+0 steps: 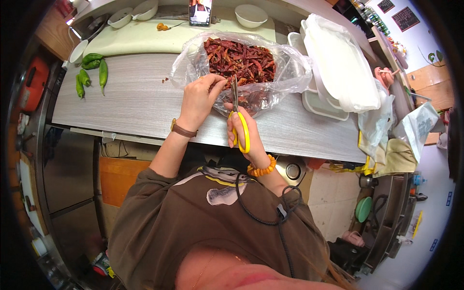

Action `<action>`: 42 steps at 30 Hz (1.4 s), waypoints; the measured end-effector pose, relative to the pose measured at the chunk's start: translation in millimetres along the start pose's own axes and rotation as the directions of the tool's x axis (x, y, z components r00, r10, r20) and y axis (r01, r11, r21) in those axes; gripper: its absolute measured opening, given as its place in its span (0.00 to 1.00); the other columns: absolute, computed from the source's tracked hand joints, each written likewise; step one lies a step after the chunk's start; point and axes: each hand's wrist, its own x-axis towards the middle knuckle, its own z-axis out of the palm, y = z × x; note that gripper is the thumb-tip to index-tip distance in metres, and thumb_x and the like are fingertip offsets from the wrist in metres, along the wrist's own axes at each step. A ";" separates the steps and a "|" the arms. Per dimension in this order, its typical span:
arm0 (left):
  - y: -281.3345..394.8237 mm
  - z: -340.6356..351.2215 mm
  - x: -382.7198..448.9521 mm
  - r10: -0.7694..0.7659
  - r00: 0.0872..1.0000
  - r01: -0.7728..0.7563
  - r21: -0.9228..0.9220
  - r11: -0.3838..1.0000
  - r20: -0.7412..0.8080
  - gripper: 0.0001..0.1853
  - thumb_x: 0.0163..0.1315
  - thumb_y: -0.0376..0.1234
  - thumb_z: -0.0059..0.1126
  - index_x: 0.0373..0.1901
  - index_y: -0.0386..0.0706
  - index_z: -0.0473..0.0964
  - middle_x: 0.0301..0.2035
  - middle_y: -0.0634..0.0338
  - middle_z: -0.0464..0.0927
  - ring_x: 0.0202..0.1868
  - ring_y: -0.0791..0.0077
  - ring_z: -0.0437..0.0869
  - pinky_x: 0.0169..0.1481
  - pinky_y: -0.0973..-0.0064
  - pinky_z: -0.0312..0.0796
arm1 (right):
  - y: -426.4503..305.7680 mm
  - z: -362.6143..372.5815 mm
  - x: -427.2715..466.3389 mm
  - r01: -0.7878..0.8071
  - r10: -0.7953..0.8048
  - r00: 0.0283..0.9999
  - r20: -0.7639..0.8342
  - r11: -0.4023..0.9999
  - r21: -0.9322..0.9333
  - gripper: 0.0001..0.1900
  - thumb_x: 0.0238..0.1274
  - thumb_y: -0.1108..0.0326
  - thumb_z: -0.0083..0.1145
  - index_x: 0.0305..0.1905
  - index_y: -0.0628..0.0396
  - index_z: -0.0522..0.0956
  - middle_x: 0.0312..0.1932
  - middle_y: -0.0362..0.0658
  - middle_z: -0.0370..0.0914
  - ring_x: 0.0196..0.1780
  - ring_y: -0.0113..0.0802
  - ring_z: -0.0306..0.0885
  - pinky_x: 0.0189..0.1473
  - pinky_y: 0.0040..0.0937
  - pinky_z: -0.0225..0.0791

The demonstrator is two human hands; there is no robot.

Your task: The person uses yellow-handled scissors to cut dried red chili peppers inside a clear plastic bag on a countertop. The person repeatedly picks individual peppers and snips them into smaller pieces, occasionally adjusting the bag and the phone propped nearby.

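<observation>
Dried red chili peppers (241, 59) fill a clear plastic bag (290, 67), spread wide on the grey wood-grain counter (137, 90). My right hand (253, 132) grips yellow-handled scissors (245, 135), their metal blades pointing away from me over the near rim of the bag. The blades look nearly together. Just left of the blade tips, my left hand (200, 96) pinches what appears to be a dried chili between thumb and fingers; most of that piece is hidden.
Several fresh green peppers (103, 74) lie at the left. Behind the bag are a pale mat (137, 38), a propped phone (199, 13) and a white bowl (251, 16). White plastic containers (326, 105) and a white-lined tray (342, 61) stand close on the right.
</observation>
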 end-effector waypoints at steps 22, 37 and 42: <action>-25.1 -81.8 -17.0 0.092 0.889 -0.043 0.117 0.992 -0.448 0.08 0.64 0.31 0.58 0.37 0.36 0.80 0.29 0.56 0.82 0.31 0.74 0.81 0.38 0.77 0.73 | 4.0 -12.6 -3.8 0.069 -0.073 0.997 0.022 0.987 0.143 0.19 0.75 0.60 0.40 0.59 0.63 0.66 0.24 0.37 0.64 0.19 0.19 0.61 0.17 0.18 0.59; -8.5 -41.0 73.9 0.405 0.907 -0.420 0.312 0.852 0.115 0.09 0.62 0.33 0.54 0.40 0.40 0.79 0.35 0.53 0.81 0.41 0.58 0.80 0.49 0.66 0.73 | 4.1 -3.0 -9.0 0.104 -0.113 0.992 0.061 0.985 0.136 0.19 0.76 0.60 0.38 0.59 0.64 0.65 0.26 0.39 0.64 0.20 0.21 0.62 0.19 0.20 0.61; -38.4 -18.0 96.7 0.379 0.867 -0.498 0.578 0.646 0.323 0.09 0.57 0.33 0.53 0.37 0.46 0.81 0.32 0.59 0.81 0.41 0.63 0.80 0.48 0.66 0.70 | 4.4 -6.2 -17.1 0.139 -0.148 0.987 0.058 0.981 0.136 0.20 0.76 0.58 0.39 0.60 0.64 0.65 0.26 0.38 0.64 0.20 0.22 0.62 0.19 0.20 0.61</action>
